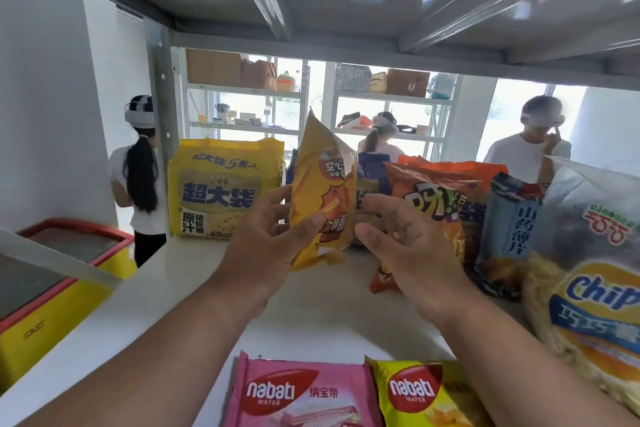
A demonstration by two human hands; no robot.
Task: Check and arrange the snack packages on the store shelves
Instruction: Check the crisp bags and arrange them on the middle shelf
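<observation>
A white shelf board (180,288) carries a big yellow noodle multipack (221,189) at its back. Above it, the left hand (266,236) pinches a slim orange-yellow snack bag (322,198) upright; the right hand (412,246) hovers beside it, fingers spread.

"nabati WAFER" on pink pack (304,395) and yellow pack (422,395), "Chip" on clear bag (595,288)

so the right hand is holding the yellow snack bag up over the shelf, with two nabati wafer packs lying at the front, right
Not quite: the head view shows the left hand holding the yellow snack bag; the right hand is open beside it. The two nabati wafer packs do lie at the shelf front.
</observation>
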